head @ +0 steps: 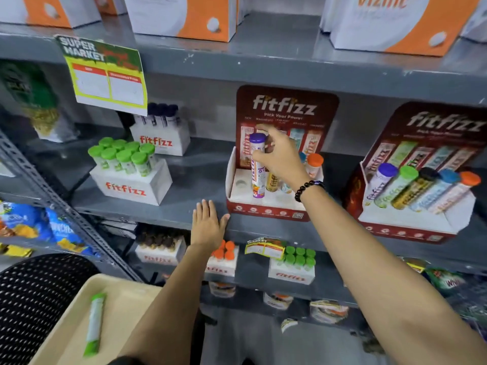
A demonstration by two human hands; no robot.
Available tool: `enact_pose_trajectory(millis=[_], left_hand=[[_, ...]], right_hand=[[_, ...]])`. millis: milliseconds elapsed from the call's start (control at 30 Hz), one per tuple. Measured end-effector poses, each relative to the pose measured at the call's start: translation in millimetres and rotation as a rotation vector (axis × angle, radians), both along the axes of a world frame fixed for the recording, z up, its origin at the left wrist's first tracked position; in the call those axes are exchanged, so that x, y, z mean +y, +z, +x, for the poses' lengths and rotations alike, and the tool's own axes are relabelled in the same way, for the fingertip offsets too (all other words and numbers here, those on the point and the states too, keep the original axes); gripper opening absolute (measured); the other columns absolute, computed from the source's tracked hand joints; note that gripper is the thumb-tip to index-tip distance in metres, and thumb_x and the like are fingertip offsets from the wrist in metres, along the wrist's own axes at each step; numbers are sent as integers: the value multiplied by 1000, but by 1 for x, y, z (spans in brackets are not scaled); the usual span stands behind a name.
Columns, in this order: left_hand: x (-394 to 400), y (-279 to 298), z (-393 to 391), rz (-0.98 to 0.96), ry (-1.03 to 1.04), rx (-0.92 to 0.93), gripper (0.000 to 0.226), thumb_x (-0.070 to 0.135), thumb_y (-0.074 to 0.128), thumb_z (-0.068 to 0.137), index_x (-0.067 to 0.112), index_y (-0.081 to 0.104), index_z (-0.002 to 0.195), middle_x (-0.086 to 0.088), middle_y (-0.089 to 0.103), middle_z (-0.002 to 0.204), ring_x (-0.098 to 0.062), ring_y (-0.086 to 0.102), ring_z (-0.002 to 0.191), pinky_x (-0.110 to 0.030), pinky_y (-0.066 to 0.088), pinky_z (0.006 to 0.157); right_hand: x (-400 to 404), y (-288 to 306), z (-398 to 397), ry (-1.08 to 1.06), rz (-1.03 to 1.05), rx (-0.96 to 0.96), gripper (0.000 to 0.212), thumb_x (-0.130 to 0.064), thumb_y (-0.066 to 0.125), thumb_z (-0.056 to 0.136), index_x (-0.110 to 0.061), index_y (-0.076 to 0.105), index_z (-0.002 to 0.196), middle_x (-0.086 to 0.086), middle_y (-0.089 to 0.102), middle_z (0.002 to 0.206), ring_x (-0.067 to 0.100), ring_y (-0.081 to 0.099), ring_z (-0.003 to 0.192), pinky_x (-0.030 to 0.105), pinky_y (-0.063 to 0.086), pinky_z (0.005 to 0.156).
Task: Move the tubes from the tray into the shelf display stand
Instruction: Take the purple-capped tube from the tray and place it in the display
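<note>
A purple-capped tube [257,164] stands upright in the red fitfizz display stand [266,210] on the grey shelf. My right hand [279,156] grips it near the top. Behind my hand the stand holds a yellow tube [272,181] and an orange-capped tube [315,163]; an empty round slot [240,183] shows at its left. My left hand [208,225] lies flat and open on the shelf edge beside the stand. A green tube [94,324] lies on the beige tray [126,291] at the lower left.
A second, full fitfizz stand [419,185] sits to the right. White boxes of green-capped tubes [129,175] and dark-capped tubes [160,133] stand to the left. A price sign [105,75] hangs from the upper shelf. More fitfizz boxes [291,264] fill the shelf below.
</note>
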State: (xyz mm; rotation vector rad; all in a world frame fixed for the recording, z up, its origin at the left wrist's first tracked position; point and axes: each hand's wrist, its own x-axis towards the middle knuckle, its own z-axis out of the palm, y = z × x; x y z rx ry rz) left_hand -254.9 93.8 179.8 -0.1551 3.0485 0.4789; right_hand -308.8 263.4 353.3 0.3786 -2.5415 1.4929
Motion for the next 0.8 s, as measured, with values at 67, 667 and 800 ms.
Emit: enact_pose_trajectory(millis=[67, 667, 800], left_hand=[[0, -3, 1, -91, -22, -26, 68, 47, 17, 99, 2, 0, 148, -19, -4, 156, -31, -6, 143, -39, -3, 116], [0, -3, 1, -169, -37, -86, 69, 52, 7, 96, 9, -8, 148, -15, -11, 156, -29, -12, 142, -37, -7, 114], [1, -3, 0, -165, -34, -85, 70, 53, 7, 96, 10, -9, 148, -13, -12, 156, -29, -13, 142, -37, -6, 114]], right_hand=[[-2, 1, -5, 8, 20, -39, 56, -10, 66, 74, -17, 52, 127, 1, 65, 112, 17, 64, 100, 36, 55, 91], [-11, 17, -27, 95, 224, -145, 43, 9, 61, 75, -16, 66, 110, -1, 61, 116, 17, 55, 103, 28, 48, 86], [-14, 7, -33, 63, 265, -139, 46, 8, 60, 74, -23, 67, 108, 2, 63, 122, 22, 58, 109, 38, 53, 93]])
